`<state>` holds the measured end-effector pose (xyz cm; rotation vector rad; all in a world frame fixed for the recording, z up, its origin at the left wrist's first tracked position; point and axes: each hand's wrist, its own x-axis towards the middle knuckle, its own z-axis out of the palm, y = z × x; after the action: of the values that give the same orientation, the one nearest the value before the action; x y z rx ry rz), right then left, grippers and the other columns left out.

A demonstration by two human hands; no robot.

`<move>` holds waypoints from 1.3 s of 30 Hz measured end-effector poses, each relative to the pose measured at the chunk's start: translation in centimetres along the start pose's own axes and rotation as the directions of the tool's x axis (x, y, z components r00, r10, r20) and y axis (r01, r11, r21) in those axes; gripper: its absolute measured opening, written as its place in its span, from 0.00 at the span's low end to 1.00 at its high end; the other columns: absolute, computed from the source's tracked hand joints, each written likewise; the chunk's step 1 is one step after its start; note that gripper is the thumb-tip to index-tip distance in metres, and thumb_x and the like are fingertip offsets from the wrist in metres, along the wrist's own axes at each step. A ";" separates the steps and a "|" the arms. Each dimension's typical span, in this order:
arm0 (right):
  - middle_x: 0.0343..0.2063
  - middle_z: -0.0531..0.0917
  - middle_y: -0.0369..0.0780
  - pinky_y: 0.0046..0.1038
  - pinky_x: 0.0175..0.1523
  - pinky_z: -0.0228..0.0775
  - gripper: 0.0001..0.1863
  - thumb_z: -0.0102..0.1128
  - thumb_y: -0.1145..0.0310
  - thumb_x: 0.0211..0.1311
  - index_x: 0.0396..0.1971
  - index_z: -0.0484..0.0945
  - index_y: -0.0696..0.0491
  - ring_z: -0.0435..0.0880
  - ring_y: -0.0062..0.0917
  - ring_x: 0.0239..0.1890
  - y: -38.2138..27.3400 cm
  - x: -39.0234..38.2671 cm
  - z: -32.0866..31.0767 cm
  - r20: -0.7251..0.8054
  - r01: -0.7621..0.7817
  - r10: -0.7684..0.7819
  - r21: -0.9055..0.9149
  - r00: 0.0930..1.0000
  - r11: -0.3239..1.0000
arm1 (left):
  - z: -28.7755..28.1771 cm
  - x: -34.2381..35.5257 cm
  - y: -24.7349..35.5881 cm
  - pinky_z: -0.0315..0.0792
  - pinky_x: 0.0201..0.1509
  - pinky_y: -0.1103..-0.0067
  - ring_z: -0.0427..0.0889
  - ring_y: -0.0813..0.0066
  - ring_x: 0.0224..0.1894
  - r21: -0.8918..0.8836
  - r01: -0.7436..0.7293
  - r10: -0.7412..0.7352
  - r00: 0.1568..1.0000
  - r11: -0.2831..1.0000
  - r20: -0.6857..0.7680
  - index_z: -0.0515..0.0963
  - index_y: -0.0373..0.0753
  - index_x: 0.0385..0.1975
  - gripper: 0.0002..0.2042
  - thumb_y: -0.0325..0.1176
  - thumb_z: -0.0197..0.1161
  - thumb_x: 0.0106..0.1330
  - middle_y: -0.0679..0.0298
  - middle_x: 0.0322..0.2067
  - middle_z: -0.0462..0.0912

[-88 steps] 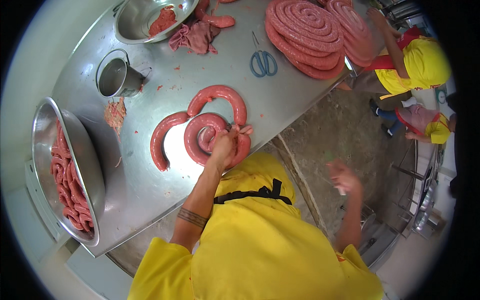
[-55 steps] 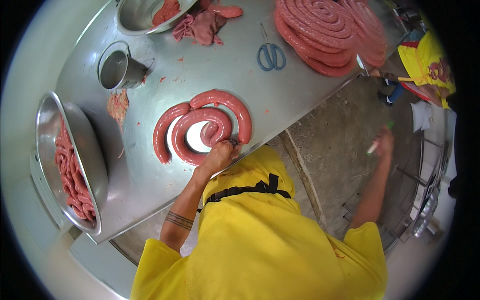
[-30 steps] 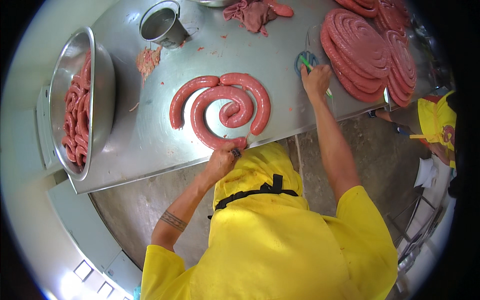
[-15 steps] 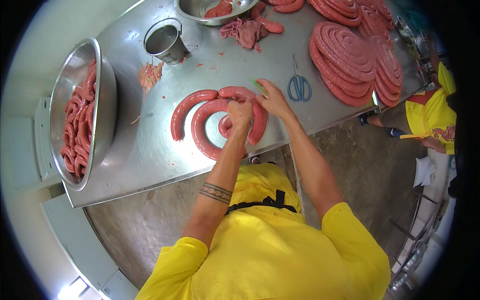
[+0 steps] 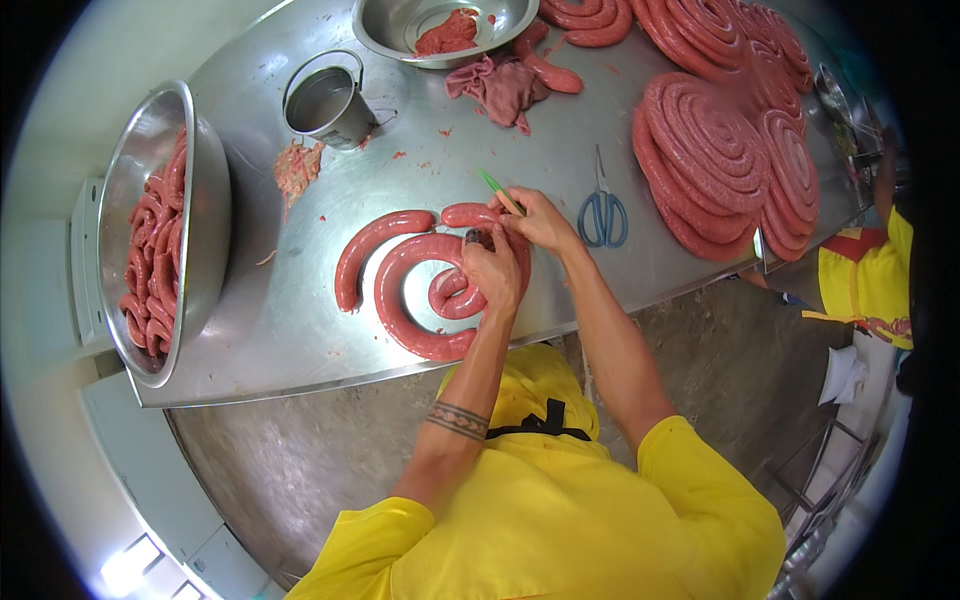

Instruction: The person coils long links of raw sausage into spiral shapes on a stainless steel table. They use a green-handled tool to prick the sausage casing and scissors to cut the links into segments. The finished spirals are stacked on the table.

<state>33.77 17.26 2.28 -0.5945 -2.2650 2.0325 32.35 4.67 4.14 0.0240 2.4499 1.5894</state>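
Observation:
A coil of fresh sausage (image 5: 395, 300) lies on the steel table in front of me, with a separate curved length (image 5: 355, 250) to its left. My left hand (image 5: 492, 268) is closed on the coil's upper right part, where a small dark patch shows by the fingers; I cannot make out what it is. Just to the right, my right hand (image 5: 538, 222) grips a slim green-and-tan stick-like tool (image 5: 490, 182), its green end pointing up and left. Beneath this hand a short sausage piece (image 5: 465, 214) is partly hidden. Blue-handled scissors (image 5: 603, 218) lie right of my right hand.
At left stands a large steel bowl (image 5: 215, 240) of thin sausages. A metal bucket (image 5: 340, 125), ground-meat scraps (image 5: 297, 172), a pink cloth (image 5: 500, 90) and a steel basin (image 5: 365, 38) lie beyond. Stacked sausage coils (image 5: 700, 160) fill the right side. Another person (image 5: 865, 265) stands at far right.
My left hand has opened its grip outward and now lies over the coil's upper right. The right hand with the green tool has come lower and nearer to it. The whole view has shifted slightly.

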 end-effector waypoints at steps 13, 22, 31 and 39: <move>0.41 0.85 0.38 0.24 0.53 0.75 0.12 0.58 0.73 0.70 0.50 0.78 0.61 0.84 0.21 0.44 -6.4 -3.0 -9.6 -0.205 0.024 0.043 0.311 0.978 0.950 | -1.2 12.6 10.1 0.73 0.50 0.77 0.79 0.72 0.42 -0.739 0.348 0.154 0.842 0.577 0.517 0.77 0.31 0.41 0.05 0.26 0.60 0.71 0.61 0.39 0.80; 0.31 0.84 0.39 0.26 0.39 0.72 0.12 0.62 0.64 0.70 0.41 0.80 0.58 0.81 0.23 0.33 3.0 -9.9 -12.0 -0.518 -0.283 0.250 0.014 0.818 0.959 | 2.4 28.5 22.5 0.78 0.49 0.73 0.84 0.71 0.45 -0.500 -0.271 0.496 0.771 0.823 0.399 0.80 0.33 0.44 0.11 0.34 0.61 0.72 0.61 0.39 0.85; 0.44 0.75 0.51 0.48 0.57 0.64 0.24 0.76 0.55 0.54 0.37 0.78 0.60 0.72 0.49 0.49 3.6 -8.4 -7.1 -0.685 -0.357 -0.314 -0.650 0.657 0.671 | -5.7 16.4 8.4 0.72 0.36 0.73 0.79 0.68 0.27 0.058 -0.579 0.423 0.658 0.814 0.623 0.82 0.32 0.40 0.13 0.38 0.61 0.71 0.52 0.26 0.82; 0.45 0.75 0.51 0.45 0.53 0.73 0.29 0.73 0.52 0.53 0.39 0.78 0.65 0.74 0.47 0.51 4.7 -8.3 -6.5 -0.708 -0.564 -0.236 -0.685 0.666 0.461 | -16.1 -2.7 -4.0 0.74 0.47 0.62 0.83 0.56 0.41 0.316 -0.479 0.099 0.660 0.819 0.745 0.85 0.34 0.36 0.12 0.37 0.69 0.62 0.52 0.36 0.85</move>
<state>44.48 21.25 0.45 -1.4287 -2.4849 0.1536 32.28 -11.87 7.31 0.9908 2.1628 0.7323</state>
